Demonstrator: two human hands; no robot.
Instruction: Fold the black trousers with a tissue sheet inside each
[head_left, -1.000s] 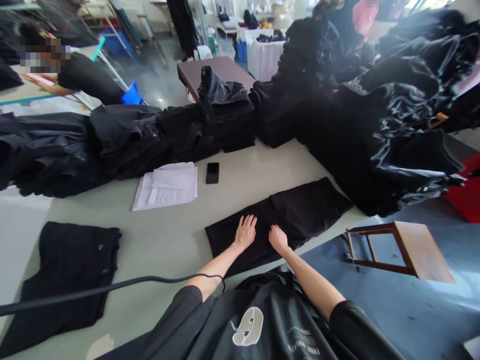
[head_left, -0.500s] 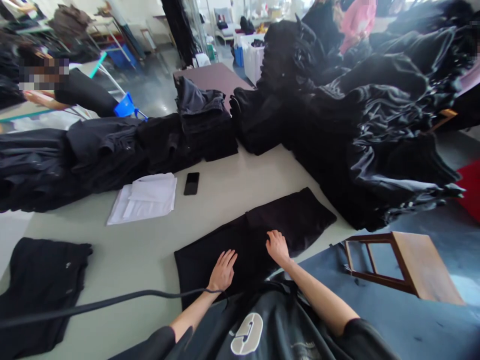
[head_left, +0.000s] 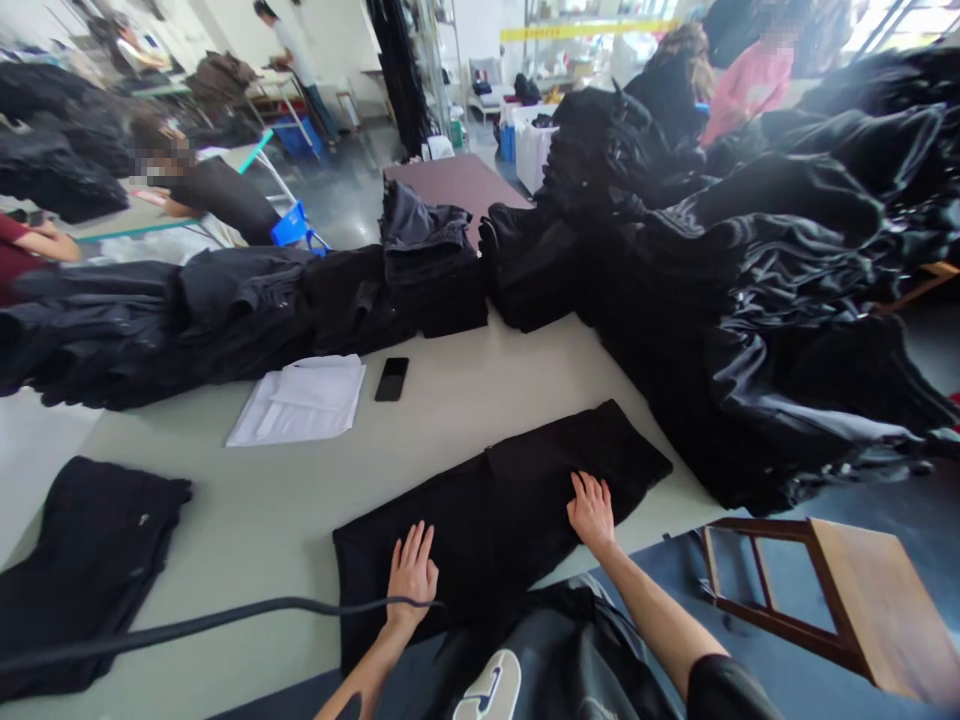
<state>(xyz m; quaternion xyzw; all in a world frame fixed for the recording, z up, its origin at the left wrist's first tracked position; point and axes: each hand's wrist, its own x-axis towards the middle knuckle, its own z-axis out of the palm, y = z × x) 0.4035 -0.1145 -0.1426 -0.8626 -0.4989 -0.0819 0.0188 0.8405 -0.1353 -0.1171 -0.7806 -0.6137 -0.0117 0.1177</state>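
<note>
A black folded garment, seemingly trousers (head_left: 517, 500), lies flat and slantwise along the near edge of the table (head_left: 277, 520). On its left part rests my left hand (head_left: 412, 575), palm down with fingers stretched out. My right hand (head_left: 592, 507) lies on the right part, fingers slightly bent and spread, gripping nothing. A black cable (head_left: 247, 608) runs from the left across to my left wrist.
Folded black garments (head_left: 97, 540) sit at the left. White papers (head_left: 300, 395) and a phone (head_left: 391, 379) lie mid-table. Black clothing piles (head_left: 645, 290) line the back and right. A wooden stool (head_left: 877, 590) stands at right. Several people work beyond.
My hands have moved apart over the garment, the left one leftward and the right one rightward. The camera view has turned slightly left and up.
</note>
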